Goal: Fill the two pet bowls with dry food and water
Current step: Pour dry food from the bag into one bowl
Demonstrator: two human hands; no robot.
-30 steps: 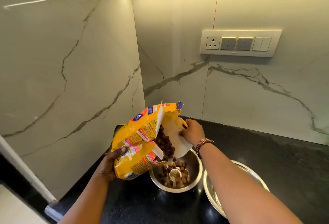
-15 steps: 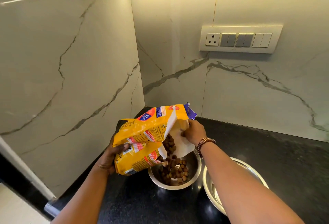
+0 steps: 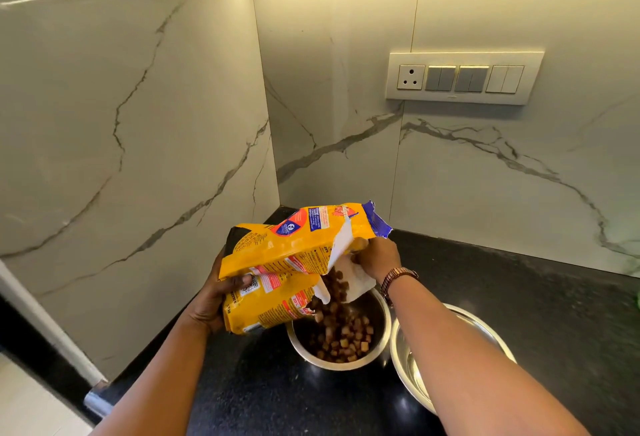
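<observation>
The kibble [image 3: 341, 338] in the steel bowl [image 3: 337, 364] has deepened since a moment ago, so the dry-food half looks nearly done. The left hand [image 3: 211, 297] grips the tilted yellow bag [image 3: 294, 255] underneath; the right hand [image 3: 375, 257] pinches its torn mouth open. The second bowl [image 3: 414, 359] (possibly watered already) sits just beside on the worktop [image 3: 519, 297].

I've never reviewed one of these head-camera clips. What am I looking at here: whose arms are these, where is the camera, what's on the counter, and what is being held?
The camera sits on a person's head, looking down at their own arms. The left hand grips the yellow food bag from below; the right hand pinches its torn mouth open. Brown kibble is tumbling into a steel bowl on the black counter. A second steel bowl stands just to its right, partly hidden by the right forearm; whether it holds anything cannot be told. A switch panel is on the marble wall.
</observation>
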